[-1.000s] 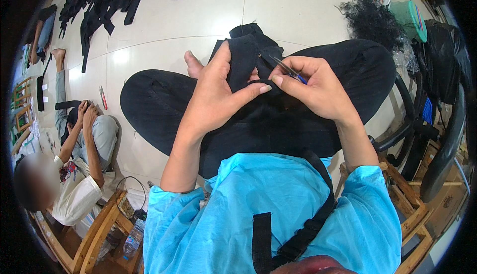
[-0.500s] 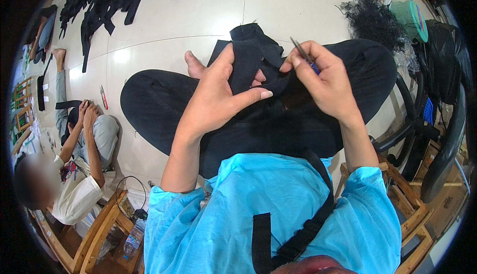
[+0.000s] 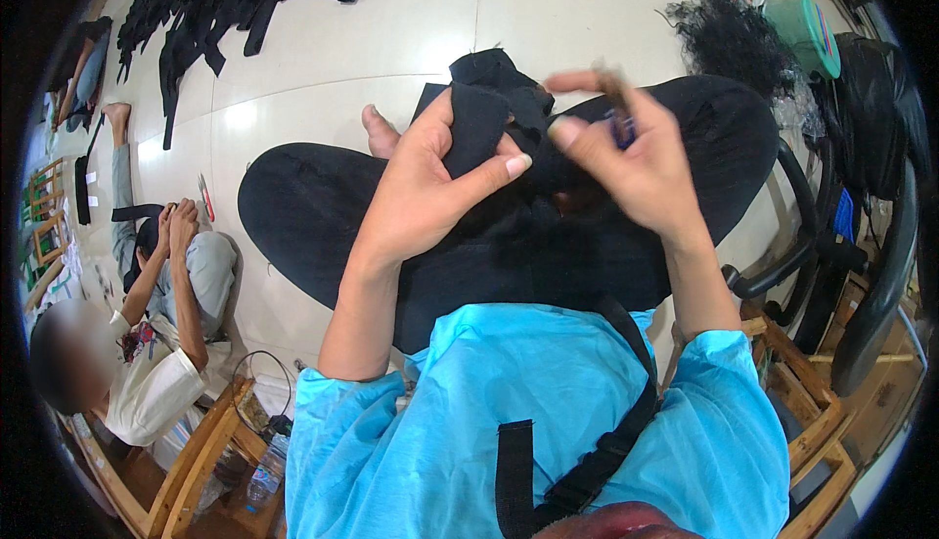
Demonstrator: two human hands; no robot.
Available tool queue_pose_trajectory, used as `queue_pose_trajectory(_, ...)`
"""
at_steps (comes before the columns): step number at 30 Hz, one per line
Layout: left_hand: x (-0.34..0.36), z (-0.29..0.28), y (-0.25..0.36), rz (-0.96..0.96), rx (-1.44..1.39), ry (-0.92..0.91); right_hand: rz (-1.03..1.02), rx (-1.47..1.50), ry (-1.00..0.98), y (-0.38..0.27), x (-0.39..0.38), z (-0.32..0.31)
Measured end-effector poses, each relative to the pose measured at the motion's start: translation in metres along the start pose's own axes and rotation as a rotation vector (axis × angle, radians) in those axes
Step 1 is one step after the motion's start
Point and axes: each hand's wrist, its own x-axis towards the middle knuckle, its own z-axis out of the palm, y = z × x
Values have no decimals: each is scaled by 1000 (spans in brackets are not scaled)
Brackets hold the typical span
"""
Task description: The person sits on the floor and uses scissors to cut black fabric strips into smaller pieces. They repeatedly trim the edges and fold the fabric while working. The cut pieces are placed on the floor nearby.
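Over my lap, my left hand [image 3: 416, 187] pinches a folded black fabric strip [image 3: 477, 128] between thumb and fingers; part of the fingers is hidden behind the cloth. More of the black fabric bunches up beyond it. Just right of the cloth is my right hand [image 3: 636, 167], smeared by motion, its thumb and forefinger spread apart. Thread snips [image 3: 623, 128] with a blue part stay tucked in its palm, and their blades are too blurred to make out.
Black fabric strips [image 3: 225, 1] lie heaped on the tiled floor at the far left. A tangle of black threads [image 3: 729, 35] and a green tub [image 3: 807, 35] sit far right. A co-worker [image 3: 161, 334] sits at left, near red-handled scissors [image 3: 205, 197]. Wooden frames [image 3: 201, 456] stand nearby.
My right thumb and forefinger have opened, and the snips' blades have swung up and blurred. The fabric in my left hand has folded over, its fingertips now more covered.
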Motion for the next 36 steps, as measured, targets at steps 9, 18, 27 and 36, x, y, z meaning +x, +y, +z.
queue_pose_trajectory(9,4,-3,-5,18,-202,203,74,30,-185,12,-6,12)
queue_pose_trajectory(18,1,5,-11,60,-133,-49,107,324,-10,-13,5,32)
queue_pose_trajectory(27,3,-1,-10,10,-135,8,9,263,309,0,18,15)
queue_pose_trajectory(36,5,4,-12,-8,-203,43,65,332,-58,2,9,38)
